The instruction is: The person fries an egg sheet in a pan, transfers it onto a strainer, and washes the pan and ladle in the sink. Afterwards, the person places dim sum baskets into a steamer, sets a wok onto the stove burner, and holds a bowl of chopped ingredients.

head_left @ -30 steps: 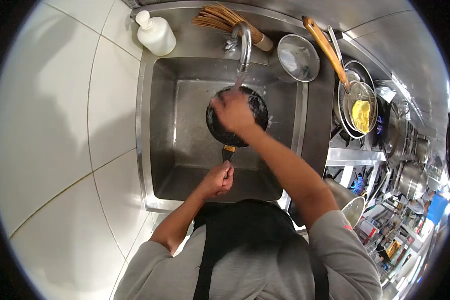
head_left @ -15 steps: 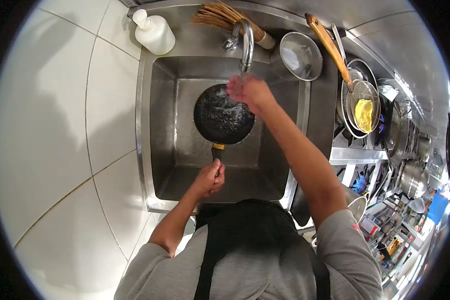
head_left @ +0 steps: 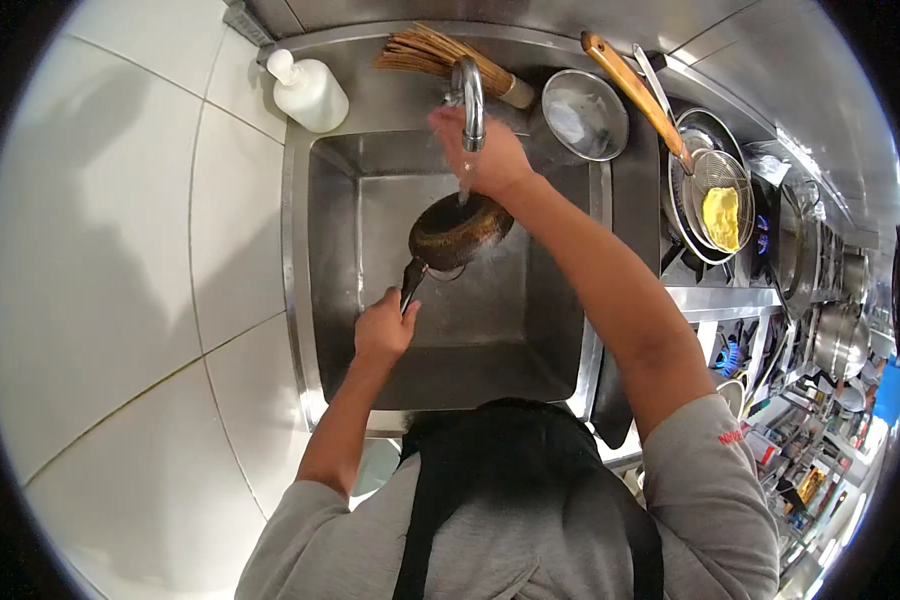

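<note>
A dark frying pan (head_left: 455, 238) is held tilted inside the steel sink (head_left: 450, 375), its browned outer side facing me. My left hand (head_left: 385, 325) is wrapped around its black handle. A thin stream of water falls from the chrome faucet (head_left: 473, 110) onto the pan. My right hand (head_left: 488, 155) is up at the faucet, just behind the spout, where the tap's knob is hidden. Its fingers are blurred and partly covered, so their grip is unclear.
Behind the sink stand a white pump bottle (head_left: 312, 95), a stick brush (head_left: 450, 65) and a metal bowl (head_left: 585, 115). To the right, a wooden-handled strainer (head_left: 710, 170) with something yellow rests over a pan on the stove. Blue flames (head_left: 727, 355) burn there.
The pan has tipped from lying face up to showing its outer side. My right hand has moved from under the water up to the faucet; my left hand has risen with the handle.
</note>
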`<state>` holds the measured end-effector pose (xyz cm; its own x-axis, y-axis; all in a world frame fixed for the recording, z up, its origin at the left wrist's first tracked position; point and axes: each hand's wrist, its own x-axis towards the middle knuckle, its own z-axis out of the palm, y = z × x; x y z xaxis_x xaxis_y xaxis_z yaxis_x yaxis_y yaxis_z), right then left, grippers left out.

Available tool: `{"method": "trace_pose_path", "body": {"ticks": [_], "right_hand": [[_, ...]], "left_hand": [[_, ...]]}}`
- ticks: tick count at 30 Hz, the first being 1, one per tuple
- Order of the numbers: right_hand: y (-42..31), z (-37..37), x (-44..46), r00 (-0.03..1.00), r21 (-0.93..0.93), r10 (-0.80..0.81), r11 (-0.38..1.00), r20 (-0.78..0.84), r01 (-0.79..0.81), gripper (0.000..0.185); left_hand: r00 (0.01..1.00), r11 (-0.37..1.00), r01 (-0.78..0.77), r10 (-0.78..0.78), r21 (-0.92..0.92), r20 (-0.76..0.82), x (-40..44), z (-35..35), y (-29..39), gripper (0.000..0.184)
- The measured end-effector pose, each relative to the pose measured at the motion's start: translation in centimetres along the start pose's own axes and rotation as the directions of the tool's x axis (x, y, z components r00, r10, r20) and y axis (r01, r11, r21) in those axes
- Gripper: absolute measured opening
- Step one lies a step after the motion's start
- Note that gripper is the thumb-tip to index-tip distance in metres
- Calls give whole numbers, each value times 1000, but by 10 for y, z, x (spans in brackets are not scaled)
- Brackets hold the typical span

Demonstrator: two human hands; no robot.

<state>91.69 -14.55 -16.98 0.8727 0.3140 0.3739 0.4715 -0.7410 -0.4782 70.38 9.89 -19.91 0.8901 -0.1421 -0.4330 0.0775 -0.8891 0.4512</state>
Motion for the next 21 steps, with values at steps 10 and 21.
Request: {"method": "trace_pose_path", "body": {"ticks": [10,21], "right_hand": [[-111,-109,-87,919,-61,375,922,-122,-384,63],[-235,-187,-360,755,118,287,894,589,-432,36]], "left_hand": [[995,946,23,-54,-323,-85,-106,8,-49,36],[884,347,279,270,-895,381,-157,-28,-99,39]]}}
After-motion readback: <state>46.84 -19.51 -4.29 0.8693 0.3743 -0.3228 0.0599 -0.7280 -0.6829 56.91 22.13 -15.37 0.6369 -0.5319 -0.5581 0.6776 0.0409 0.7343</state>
